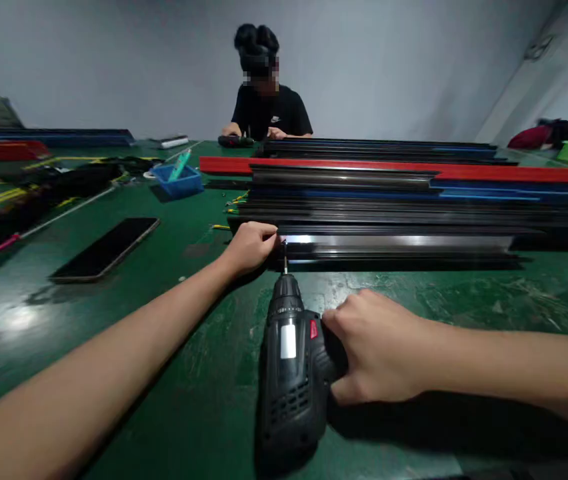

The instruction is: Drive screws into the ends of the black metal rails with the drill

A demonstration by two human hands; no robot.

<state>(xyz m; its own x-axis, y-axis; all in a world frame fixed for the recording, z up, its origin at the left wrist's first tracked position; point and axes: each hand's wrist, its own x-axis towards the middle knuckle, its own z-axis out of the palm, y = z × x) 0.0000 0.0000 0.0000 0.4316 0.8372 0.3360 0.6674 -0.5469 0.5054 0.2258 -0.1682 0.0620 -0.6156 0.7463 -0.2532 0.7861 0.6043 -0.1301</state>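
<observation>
My right hand (371, 347) is wrapped round the handle of a black cordless drill (289, 373), which lies on its side over the table and points away from me. The drill's bit (285, 257) reaches the left end of a long black metal profile (404, 245). A bright spot of light falls on the profile near the bit's tip. At that same end, my left hand (251, 247) is closed on the profile, its thumb and forefinger right beside the bit. Whether a screw sits at the tip is too small to tell.
More black, blue and red profiles (389, 167) lie stacked behind. On the green table (204, 393), a phone (107, 250) and a blue bin (179, 183) stand left, with cables (79, 175) beyond. Across the table, a person (271, 107) holds another drill (234, 141).
</observation>
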